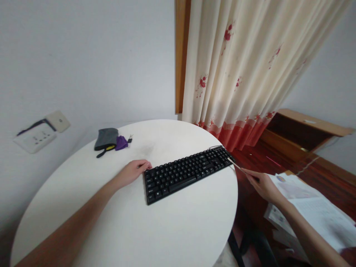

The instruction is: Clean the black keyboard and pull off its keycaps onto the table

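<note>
A black keyboard (186, 172) lies at a slant on the round white table (178, 230). At its upper left corner rests my left hand (136, 171), fingers curled against the keyboard's edge. My right hand (260, 183), out past the table's right rim, pinches a thin pale stick (236, 164) that looks like a cotton swab. The stick's whitish tip is at the number keys on the keyboard's right end; whether it presses on them I cannot tell.
A grey pouch (107, 139), a purple cloth (121, 142) and a small black clip (129, 141) lie at the table's back left. Papers (311, 204) are below my right arm. A flowered curtain (222, 74) hangs behind; a wooden cabinet (311, 124) stands right.
</note>
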Motion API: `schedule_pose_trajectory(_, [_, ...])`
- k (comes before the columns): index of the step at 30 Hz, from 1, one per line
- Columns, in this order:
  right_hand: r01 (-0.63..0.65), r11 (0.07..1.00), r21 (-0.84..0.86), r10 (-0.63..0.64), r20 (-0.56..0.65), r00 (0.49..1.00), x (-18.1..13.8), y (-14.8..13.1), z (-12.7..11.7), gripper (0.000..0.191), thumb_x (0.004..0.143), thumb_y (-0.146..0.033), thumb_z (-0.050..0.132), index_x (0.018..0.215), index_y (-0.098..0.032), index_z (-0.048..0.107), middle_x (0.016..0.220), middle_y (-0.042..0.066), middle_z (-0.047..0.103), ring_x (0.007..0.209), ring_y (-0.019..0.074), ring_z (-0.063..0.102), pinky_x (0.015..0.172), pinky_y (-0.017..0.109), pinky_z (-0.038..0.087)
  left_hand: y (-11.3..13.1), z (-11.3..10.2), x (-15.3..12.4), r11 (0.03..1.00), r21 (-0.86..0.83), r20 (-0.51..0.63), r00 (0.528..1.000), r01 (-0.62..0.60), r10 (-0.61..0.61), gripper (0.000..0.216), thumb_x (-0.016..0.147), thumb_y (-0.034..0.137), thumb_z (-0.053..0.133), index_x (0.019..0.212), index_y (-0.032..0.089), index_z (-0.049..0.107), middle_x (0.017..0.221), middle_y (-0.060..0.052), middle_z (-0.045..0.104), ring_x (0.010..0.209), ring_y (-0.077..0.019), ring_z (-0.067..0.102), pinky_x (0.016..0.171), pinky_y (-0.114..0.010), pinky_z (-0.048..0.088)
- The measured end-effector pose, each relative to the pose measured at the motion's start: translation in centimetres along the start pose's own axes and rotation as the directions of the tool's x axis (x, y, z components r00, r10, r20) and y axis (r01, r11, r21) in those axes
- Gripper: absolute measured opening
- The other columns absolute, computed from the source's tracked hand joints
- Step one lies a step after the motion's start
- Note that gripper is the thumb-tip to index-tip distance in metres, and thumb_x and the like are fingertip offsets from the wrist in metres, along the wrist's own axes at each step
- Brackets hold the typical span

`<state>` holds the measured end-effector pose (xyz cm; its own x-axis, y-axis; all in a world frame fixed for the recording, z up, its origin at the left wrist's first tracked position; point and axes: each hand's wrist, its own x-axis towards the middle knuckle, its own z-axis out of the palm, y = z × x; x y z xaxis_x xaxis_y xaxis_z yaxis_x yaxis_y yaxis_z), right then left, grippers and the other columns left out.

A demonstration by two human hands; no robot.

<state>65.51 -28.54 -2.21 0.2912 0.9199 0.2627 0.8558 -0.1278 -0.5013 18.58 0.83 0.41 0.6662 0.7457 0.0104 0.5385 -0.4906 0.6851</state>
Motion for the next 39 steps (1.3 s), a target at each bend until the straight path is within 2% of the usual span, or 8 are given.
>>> schedule_pose_trajectory(4, [-0.062,0.998,-0.028,0.062,0.011,0.998,-1.8,0.1,-0.2,0.044,0.093,-0.037,0.046,0.126,-0.016,0.067,0.1,0.009,0.077,0.075,0.0249,0.073,0.067,0.032,0.058,0.1,0.0,0.0,1.0,0.011,-0.005,1.0,0.0,0.0,0.042,0.09,0.051,0.041,0.079,0.019,0.066,0.084,-0.005,0.073,0.087,-0.0249,0.065,0.081,-0.032,0.046])
schedule_pose_trajectory(10, [-0.073,0.997,0.0,0.073,-0.087,0.994,-2.9,0.5,-0.4,0.045,0.094,-0.038,0.047,0.129,-0.016,0.065,0.101,0.009,0.077,0.08,0.0239,0.073,0.072,0.03,0.057,0.0,0.0,0.0,1.0,-0.002,-0.013,1.0,-0.005,0.005,0.041,0.089,0.051,0.042,0.078,0.019,0.066,0.082,-0.004,0.073,0.085,-0.0244,0.065,0.079,-0.032,0.046])
schedule_pose_trajectory(12, [-0.084,0.996,0.009,0.085,-0.151,0.985,-2.0,0.2,-0.5,0.047,0.094,-0.038,0.047,0.131,-0.016,0.063,0.099,0.009,0.077,0.081,0.0244,0.073,0.072,0.031,0.058,-0.2,0.1,0.1,1.0,-0.006,-0.013,1.0,-0.006,0.006,0.041,0.089,0.05,0.042,0.078,0.019,0.067,0.083,-0.005,0.073,0.085,-0.0244,0.064,0.079,-0.032,0.047])
schedule_pose_trajectory(16, [-0.049,0.996,0.076,0.066,-0.228,0.971,2.2,-0.5,0.1,0.047,0.093,-0.039,0.048,0.127,-0.013,0.066,0.113,0.011,0.073,0.097,0.0283,0.071,0.085,0.035,0.056,-0.5,0.2,0.1,1.0,-0.012,-0.009,1.0,-0.014,0.014,0.041,0.09,0.05,0.041,0.079,0.019,0.066,0.084,-0.005,0.072,0.086,-0.0244,0.065,0.081,-0.032,0.047])
schedule_pose_trajectory(20, [0.015,0.993,0.12,0.008,-0.192,0.981,6.7,-0.5,1.5,0.046,0.092,-0.04,0.048,0.125,-0.013,0.068,0.116,0.012,0.072,0.099,0.0292,0.07,0.088,0.039,0.055,-0.5,0.3,0.0,1.0,-0.017,-0.019,1.0,0.003,-0.004,0.041,0.089,0.051,0.042,0.08,0.019,0.066,0.084,-0.005,0.072,0.086,-0.0247,0.065,0.081,-0.033,0.047])
schedule_pose_trajectory(24, [0.05,0.993,0.11,-0.037,-0.12,0.992,8.6,-0.2,2.6,0.043,0.091,-0.037,0.049,0.122,-0.016,0.07,0.112,0.01,0.074,0.097,0.0284,0.072,0.088,0.038,0.056,-0.1,0.2,-0.3,1.0,-0.006,-0.024,1.0,-0.006,0.006,0.041,0.089,0.049,0.041,0.081,0.018,0.067,0.085,-0.005,0.072,0.086,-0.0247,0.065,0.082,-0.033,0.047])
schedule_pose_trajectory(35, [-0.003,1.0,0.012,0.004,-0.06,0.998,3.1,1.5,1.3,0.046,0.091,-0.038,0.048,0.126,-0.014,0.067,0.106,0.008,0.076,0.089,0.0268,0.073,0.078,0.033,0.058,-0.4,0.2,-0.1,1.0,0.009,-0.029,1.0,-0.001,0.001,0.039,0.09,0.046,0.041,0.078,0.019,0.066,0.082,-0.004,0.071,0.082,-0.0228,0.064,0.076,-0.03,0.046])
schedule_pose_trajectory(39, [-0.03,0.999,-0.016,0.029,-0.036,0.999,0.5,1.6,0.3,0.048,0.092,-0.039,0.046,0.128,-0.014,0.066,0.096,0.008,0.077,0.07,0.0225,0.072,0.063,0.029,0.057,-0.6,0.4,0.0,1.0,0.01,-0.036,0.999,-0.002,0.003,0.039,0.09,0.046,0.041,0.079,0.019,0.066,0.082,-0.004,0.072,0.083,-0.023,0.064,0.077,-0.03,0.046])
